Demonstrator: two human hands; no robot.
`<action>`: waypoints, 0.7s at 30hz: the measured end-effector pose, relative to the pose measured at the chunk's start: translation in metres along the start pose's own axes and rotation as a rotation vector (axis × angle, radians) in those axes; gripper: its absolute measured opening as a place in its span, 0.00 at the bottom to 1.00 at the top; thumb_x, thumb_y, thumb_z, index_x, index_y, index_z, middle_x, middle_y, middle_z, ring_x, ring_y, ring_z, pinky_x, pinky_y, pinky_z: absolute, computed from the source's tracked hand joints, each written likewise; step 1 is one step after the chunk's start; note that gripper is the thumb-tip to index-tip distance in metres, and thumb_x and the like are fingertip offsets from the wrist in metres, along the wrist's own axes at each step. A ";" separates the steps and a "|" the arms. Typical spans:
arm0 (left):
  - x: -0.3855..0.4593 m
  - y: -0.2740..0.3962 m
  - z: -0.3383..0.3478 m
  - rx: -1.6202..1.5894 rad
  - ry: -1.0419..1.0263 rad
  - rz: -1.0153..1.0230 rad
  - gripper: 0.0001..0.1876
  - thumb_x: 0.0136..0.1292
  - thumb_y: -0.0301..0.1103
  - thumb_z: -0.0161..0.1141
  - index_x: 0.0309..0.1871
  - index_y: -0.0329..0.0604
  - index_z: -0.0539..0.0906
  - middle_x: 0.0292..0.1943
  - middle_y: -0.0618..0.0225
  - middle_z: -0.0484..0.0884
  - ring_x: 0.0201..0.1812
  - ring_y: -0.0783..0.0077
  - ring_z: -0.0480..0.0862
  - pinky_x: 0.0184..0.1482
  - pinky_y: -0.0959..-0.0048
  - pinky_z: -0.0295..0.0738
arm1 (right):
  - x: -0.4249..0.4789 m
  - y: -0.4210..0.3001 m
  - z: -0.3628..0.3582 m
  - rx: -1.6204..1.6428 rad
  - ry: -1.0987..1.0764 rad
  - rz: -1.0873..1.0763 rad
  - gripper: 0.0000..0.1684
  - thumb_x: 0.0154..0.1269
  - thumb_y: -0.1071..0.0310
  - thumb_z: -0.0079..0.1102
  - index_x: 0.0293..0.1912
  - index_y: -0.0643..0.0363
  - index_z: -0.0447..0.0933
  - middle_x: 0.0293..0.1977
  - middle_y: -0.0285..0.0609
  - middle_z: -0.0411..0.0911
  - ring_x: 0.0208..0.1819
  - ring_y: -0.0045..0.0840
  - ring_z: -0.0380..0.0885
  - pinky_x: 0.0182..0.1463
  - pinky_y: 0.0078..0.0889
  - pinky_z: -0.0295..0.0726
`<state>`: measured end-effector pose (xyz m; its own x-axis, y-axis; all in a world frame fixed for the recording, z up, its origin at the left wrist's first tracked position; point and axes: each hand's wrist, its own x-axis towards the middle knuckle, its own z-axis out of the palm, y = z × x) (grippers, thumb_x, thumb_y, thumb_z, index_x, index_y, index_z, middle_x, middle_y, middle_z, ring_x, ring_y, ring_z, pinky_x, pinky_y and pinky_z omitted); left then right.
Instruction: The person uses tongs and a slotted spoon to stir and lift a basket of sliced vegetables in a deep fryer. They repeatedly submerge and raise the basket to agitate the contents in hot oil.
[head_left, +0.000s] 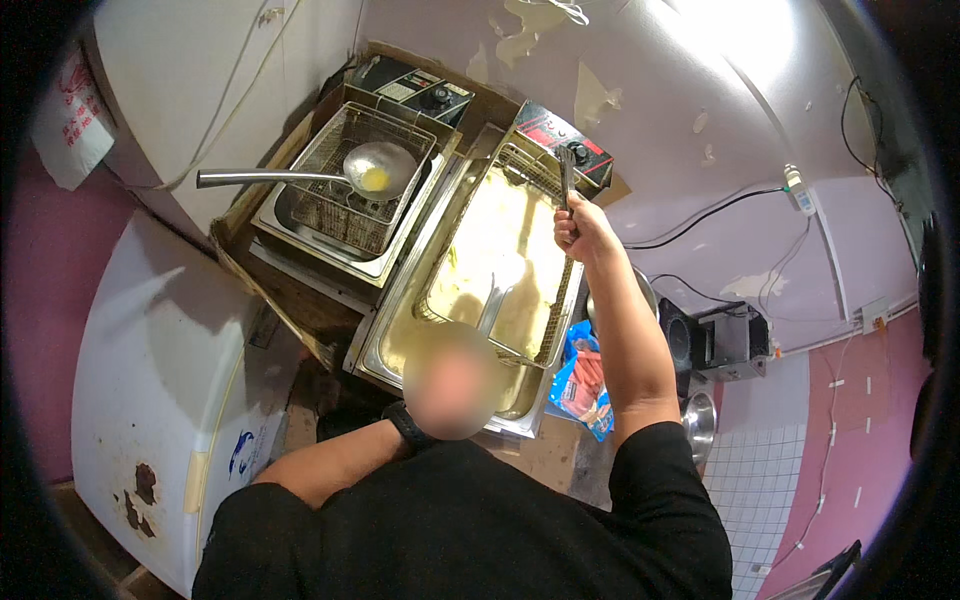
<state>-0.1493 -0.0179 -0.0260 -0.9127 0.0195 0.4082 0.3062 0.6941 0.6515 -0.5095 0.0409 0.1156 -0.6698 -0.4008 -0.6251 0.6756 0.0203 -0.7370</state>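
My right hand (582, 229) is closed around a dark, narrow utensil (565, 169) that looks like tongs. It is raised over the far right rim of the right-hand deep fryer (390, 352). A long wire frying basket (564, 315) sits in that fryer, among pale, glaring oil (480, 247). My left hand (450, 382) is over the fryer's near edge, below a dark wristband (405, 426). A blur covers it, so its fingers and anything in them are hidden. A flat metal strip (495, 304) shows just above that blur.
At left, a second fryer (274, 214) holds a wire basket (337, 229) with a metal ladle (259, 177) lying across it. A blue bag of sausages (585, 379) lies right of the main fryer. A white chest freezer (157, 352) stands at left; cables (705, 221) run along the wall.
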 end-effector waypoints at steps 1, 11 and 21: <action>0.003 0.006 -0.006 0.038 0.030 -0.015 0.17 0.75 0.33 0.53 0.63 0.38 0.74 0.54 0.60 0.78 0.54 0.66 0.78 0.61 0.66 0.74 | 0.001 -0.001 -0.004 -0.003 -0.020 -0.013 0.25 0.83 0.44 0.39 0.35 0.54 0.63 0.19 0.26 0.60 0.15 0.11 0.53 0.16 0.19 0.52; 0.010 0.016 -0.010 -0.139 0.257 0.153 0.17 0.66 0.32 0.63 0.57 0.40 0.81 0.49 0.61 0.82 0.49 0.60 0.82 0.53 0.63 0.79 | -0.003 -0.001 -0.003 0.014 0.007 -0.051 0.24 0.82 0.46 0.42 0.33 0.53 0.62 0.19 0.24 0.60 0.15 0.10 0.54 0.17 0.16 0.55; 0.012 0.017 0.002 -0.313 0.310 0.049 0.13 0.72 0.37 0.59 0.53 0.40 0.78 0.44 0.64 0.80 0.43 0.68 0.80 0.46 0.65 0.77 | 0.017 -0.003 -0.023 0.036 -0.070 0.014 0.21 0.82 0.47 0.43 0.36 0.51 0.61 0.22 0.30 0.61 0.18 0.14 0.55 0.20 0.22 0.56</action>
<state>-0.1553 -0.0048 -0.0114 -0.7853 -0.2032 0.5848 0.4576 0.4457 0.7694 -0.5299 0.0552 0.1008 -0.6383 -0.4634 -0.6147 0.6959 -0.0059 -0.7181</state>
